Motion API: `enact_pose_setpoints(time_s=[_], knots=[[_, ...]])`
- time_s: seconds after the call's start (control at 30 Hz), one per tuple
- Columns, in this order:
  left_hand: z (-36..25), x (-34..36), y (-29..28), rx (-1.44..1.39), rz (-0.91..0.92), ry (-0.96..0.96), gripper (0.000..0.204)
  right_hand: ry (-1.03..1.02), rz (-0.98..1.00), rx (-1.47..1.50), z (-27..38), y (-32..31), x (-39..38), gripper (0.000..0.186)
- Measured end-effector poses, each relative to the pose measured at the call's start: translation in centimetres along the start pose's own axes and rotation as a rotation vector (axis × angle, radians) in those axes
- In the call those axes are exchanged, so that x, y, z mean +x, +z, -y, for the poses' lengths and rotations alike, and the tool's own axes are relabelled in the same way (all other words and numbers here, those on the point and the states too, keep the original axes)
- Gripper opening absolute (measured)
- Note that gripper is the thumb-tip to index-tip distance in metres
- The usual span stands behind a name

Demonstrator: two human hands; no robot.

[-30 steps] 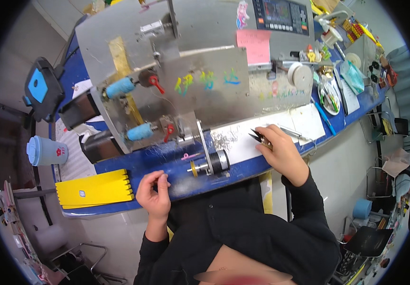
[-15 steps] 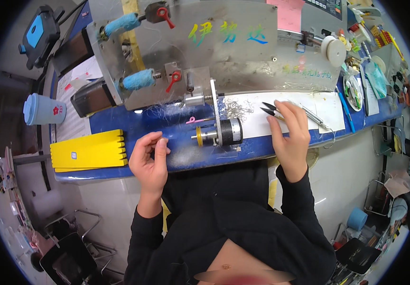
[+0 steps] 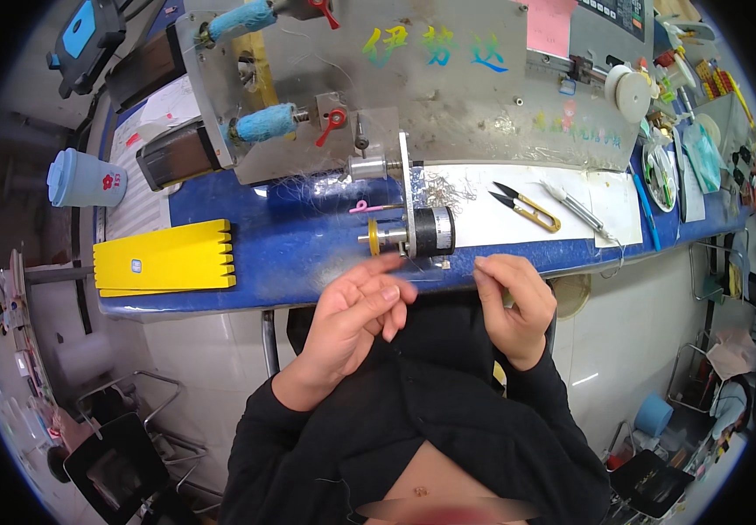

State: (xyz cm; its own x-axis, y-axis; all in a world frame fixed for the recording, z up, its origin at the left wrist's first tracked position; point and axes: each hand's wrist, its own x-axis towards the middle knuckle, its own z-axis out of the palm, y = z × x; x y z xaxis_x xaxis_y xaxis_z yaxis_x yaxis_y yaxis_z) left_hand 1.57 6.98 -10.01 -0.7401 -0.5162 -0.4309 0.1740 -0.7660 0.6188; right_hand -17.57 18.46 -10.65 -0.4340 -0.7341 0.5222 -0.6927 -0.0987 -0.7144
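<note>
My left hand point(image 3: 352, 319) is held in front of the table's near edge, below the small motor. Its fingers are loosely bent and apart, the foremost one smeared by motion, and no held thing shows. To the right, my right hand point(image 3: 518, 306) has thumb and forefinger pinched together by the edge; whatever lies between the tips is too small to make out. Thread snips point(image 3: 531, 210) with black blades and a gold-coloured handle lie on the white paper point(image 3: 474, 229), apart from both hands. The small black motor point(image 3: 435, 232) carries a shaft with a yellow ring point(image 3: 373, 238).
A metal machine panel point(image 3: 448, 96) with blue-wrapped rollers point(image 3: 264, 122) stands behind. Yellow notched boards point(image 3: 164, 258) and a light blue cup point(image 3: 89, 179) are at left. Fine wire bits point(image 3: 448, 188), a silver pen-like tool point(image 3: 577, 210) and a blue pen point(image 3: 647, 213) lie at right.
My right hand has let go of the snips, now lying on the paper, and drawn back toward me. My left hand has moved right, from beside the yellow boards to below the motor.
</note>
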Motion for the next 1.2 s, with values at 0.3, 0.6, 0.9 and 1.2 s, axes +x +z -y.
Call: enact_pose_setpoints(time_s=[0.3,0.6,0.9,1.2], knots=[[0.2,-2.3,-0.4,0.542,0.07,0.309,0.016,-0.036,0.043,0.029,0.2,0.2,0.1,0.015],[-1.2,-2.4,0.7,1.318,0.35,1.104,0.025,-0.038,0.12,0.212,3.4,0.7,4.9,0.021],[-0.5,-1.9,2.1,1.458,0.418,1.298,0.024,0.456,0.482,1.033,5.9,0.5,10.4,0.024],[-3.6,-1.9,1.0,1.237,-0.076,1.124,0.023,-0.208,-0.118,0.61,5.2,-6.5,6.3,0.034]])
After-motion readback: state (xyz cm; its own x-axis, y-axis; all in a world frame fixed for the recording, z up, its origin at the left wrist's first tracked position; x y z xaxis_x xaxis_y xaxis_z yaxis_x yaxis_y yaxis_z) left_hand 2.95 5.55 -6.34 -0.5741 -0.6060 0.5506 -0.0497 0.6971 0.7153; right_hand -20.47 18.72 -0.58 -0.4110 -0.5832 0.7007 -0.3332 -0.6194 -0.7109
